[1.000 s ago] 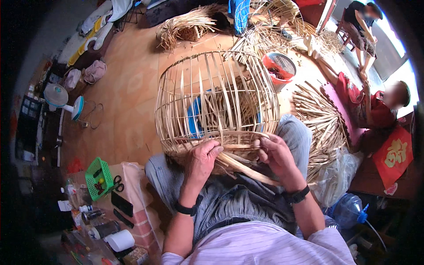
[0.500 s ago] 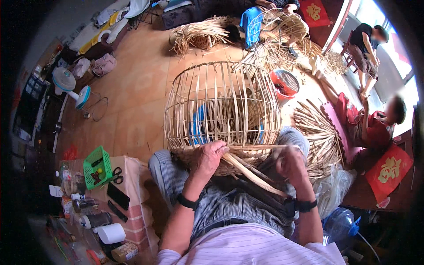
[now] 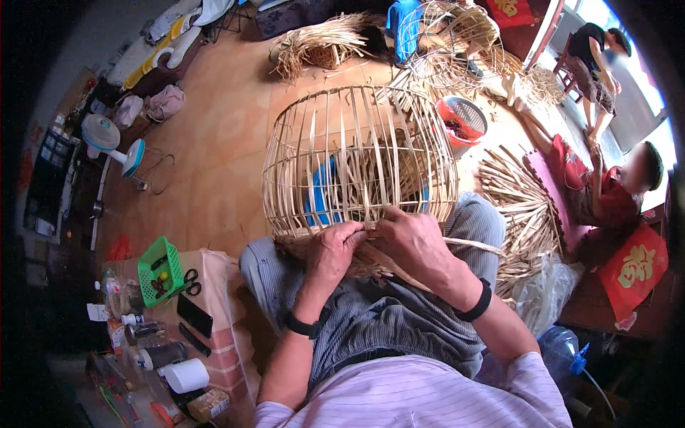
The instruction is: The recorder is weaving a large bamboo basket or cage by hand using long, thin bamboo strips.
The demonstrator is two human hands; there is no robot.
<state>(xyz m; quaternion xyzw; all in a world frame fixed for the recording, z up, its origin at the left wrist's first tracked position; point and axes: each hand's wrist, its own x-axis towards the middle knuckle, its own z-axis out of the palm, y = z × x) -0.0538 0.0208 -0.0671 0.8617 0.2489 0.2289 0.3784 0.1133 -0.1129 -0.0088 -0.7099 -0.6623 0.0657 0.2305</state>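
An open-ribbed woven basket [image 3: 357, 157] stands tilted between my knees, with a blue object [image 3: 320, 189] seen behind its ribs. My left hand [image 3: 335, 250] pinches the woven band low on the near side. Close to its right, my right hand [image 3: 410, 246] is closed on the weaving at the foot of the upright ribs, index finger raised against them. A pale flat strip [image 3: 478, 244] trails out rightward from under my right hand, and further strips lie beneath both hands. The fingertips are partly hidden among the cane.
Split cane [image 3: 514, 200] lies beside a person in red [image 3: 606, 196]. A seated person [image 3: 592, 68] and another behind cane frames [image 3: 471, 36] are farther back. A red bucket [image 3: 460, 121], a fan [image 3: 103, 132], a green basket [image 3: 160, 271] with scissors [image 3: 191, 282] and a blue-capped jug [image 3: 560, 349] surround me.
My right hand has moved left from the band's right part to near my left hand, fingers now up on the ribs. The strip's loose end now sticks out to the right.
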